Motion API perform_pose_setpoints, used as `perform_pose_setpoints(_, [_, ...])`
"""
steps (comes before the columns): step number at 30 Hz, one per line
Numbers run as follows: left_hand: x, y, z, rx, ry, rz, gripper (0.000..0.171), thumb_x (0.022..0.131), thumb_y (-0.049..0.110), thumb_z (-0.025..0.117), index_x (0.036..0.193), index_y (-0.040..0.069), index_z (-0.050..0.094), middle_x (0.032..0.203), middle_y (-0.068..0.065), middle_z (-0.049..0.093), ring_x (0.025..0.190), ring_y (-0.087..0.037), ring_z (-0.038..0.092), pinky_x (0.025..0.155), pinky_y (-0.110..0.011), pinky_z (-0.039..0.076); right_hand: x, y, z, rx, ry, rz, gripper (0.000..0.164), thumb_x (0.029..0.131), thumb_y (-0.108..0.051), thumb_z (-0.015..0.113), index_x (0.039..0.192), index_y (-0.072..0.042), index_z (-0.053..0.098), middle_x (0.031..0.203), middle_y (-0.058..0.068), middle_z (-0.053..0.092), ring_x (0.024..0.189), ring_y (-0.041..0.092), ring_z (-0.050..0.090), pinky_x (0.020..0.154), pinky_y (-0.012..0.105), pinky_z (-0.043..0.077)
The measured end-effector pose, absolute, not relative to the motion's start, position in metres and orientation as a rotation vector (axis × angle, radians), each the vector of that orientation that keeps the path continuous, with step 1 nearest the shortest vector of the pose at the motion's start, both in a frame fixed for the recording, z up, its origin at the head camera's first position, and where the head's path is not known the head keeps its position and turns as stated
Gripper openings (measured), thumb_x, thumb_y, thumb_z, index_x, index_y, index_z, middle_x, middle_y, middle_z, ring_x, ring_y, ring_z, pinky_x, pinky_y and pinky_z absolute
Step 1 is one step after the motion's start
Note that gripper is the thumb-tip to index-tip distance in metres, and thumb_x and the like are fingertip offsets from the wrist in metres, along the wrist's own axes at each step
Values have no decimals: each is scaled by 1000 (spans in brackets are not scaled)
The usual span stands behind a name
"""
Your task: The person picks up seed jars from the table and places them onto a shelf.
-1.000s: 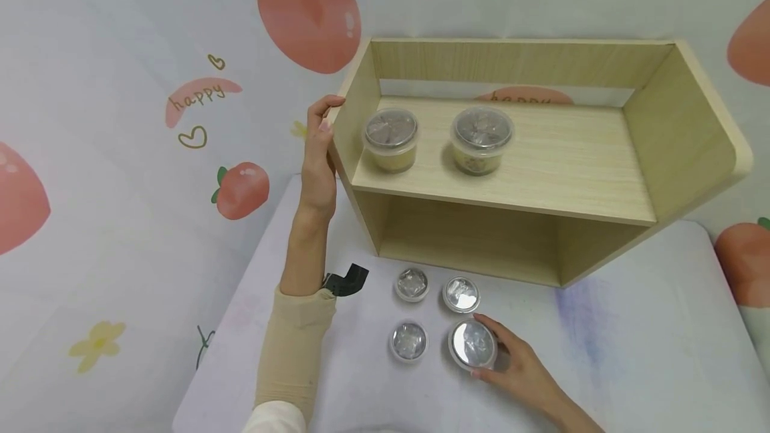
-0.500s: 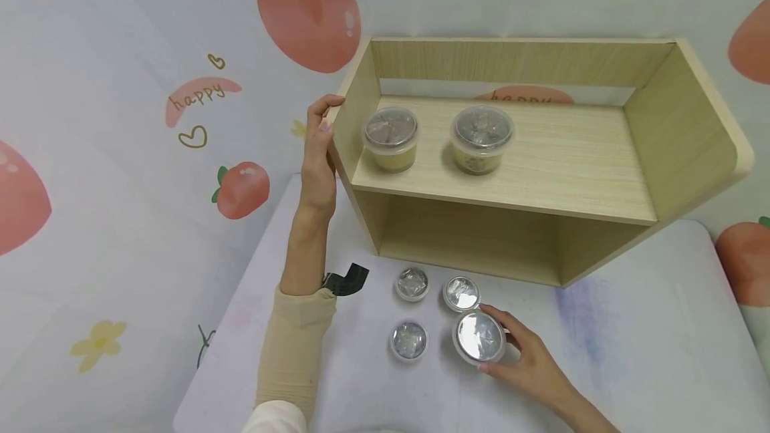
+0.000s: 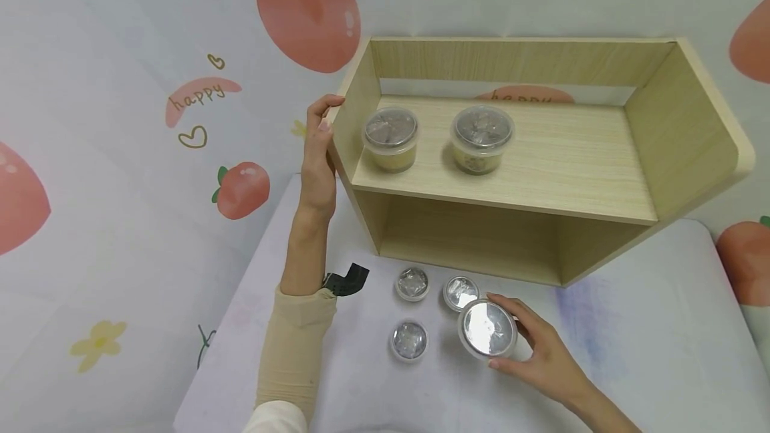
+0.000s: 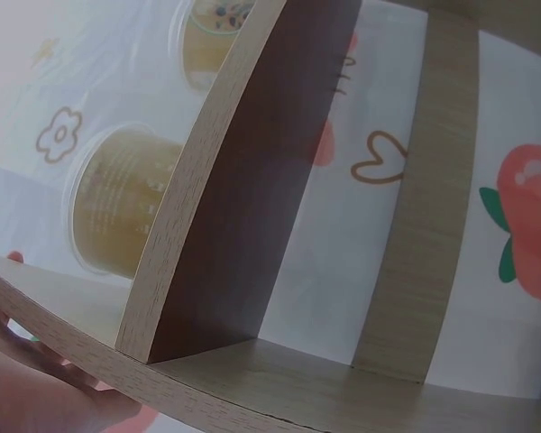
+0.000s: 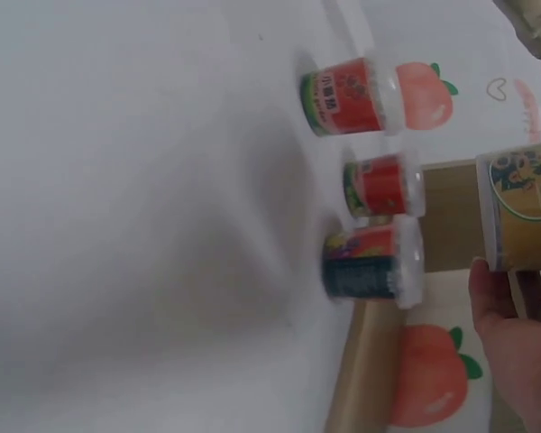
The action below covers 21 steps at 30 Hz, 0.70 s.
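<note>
My right hand (image 3: 544, 356) holds a clear plastic tub (image 3: 487, 329) with a shiny lid, thumb and fingers on opposite sides. It is raised off the table; the right wrist view shows the tub's yellow-brown contents (image 5: 523, 230) and printed label. My left hand (image 3: 317, 169) grips the left side panel of a light wooden shelf unit (image 3: 580, 152), with fingertips over its edge. On the upper board stand two similar tubs, a left one (image 3: 391, 142) and a right one (image 3: 481, 142). In the left wrist view, my left hand (image 4: 36, 388) is partly seen behind the panel.
Three smaller lidded cups stand on the table (image 3: 361, 386): a back left one (image 3: 412, 284), a back right one (image 3: 461, 291) and a front one (image 3: 409, 341). Their sides are red or dark in the right wrist view. A printed cloth wall (image 3: 132, 219) rises behind.
My right hand has lifted the tub from the table and moved it slightly right and toward the shelf. My left hand stays on the side panel, and the other tubs have not moved.
</note>
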<state>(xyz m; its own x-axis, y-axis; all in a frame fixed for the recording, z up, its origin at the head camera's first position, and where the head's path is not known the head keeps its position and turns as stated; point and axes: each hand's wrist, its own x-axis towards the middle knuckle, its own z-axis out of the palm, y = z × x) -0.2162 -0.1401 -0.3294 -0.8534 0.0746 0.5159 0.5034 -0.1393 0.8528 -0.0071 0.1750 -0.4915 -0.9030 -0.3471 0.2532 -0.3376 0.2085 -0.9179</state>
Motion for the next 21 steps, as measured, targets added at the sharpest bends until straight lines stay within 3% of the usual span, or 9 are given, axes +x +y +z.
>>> perform_pose_setpoints(17, [-215,-139,-329,-608,-1823,-2105,39,97,29,32,130,16,48,128,-9,47,116,-26,46,96,-35,38,-26,200,-438,-764,2533,-1751,96,61,10,88,145,-2,44,137,-4,55,122,6,52,102,15,40])
perform_pose_setpoints(21, [-215,-139,-328,-605,-1831,-2099,39,97,29,32,130,16,47,130,-7,46,119,-25,45,99,-35,36,-30,204,-424,-815,2558,-1729,97,60,13,88,145,1,43,138,-2,54,123,6,52,101,15,40])
